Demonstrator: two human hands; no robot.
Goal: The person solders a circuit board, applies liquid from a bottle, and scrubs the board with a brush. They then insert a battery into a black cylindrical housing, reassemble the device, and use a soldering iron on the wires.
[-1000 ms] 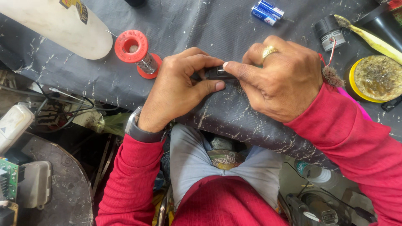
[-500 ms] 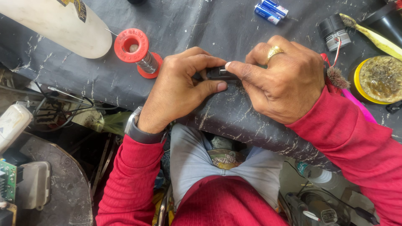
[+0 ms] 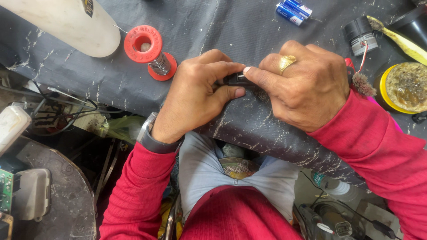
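Black part (image 3: 235,79) pinched by both hands (left hand (image 3: 195,95), right hand (image 3: 302,91)) near bench edge (image 3: 249,138).

Soft, even daylight, and we see a sharp picture.

We find no hard shadows on the dark table cover (image 3: 249,26); only a faint shade sits under the left hand (image 3: 195,95) and right hand (image 3: 302,89). The gold ring (image 3: 287,63) and red spool (image 3: 143,44) catch mild shine. The space below the table lies dimmer, and edges bend slightly.

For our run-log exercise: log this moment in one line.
left hand: holds small black part | right hand: pinches same part | red spool: nearby
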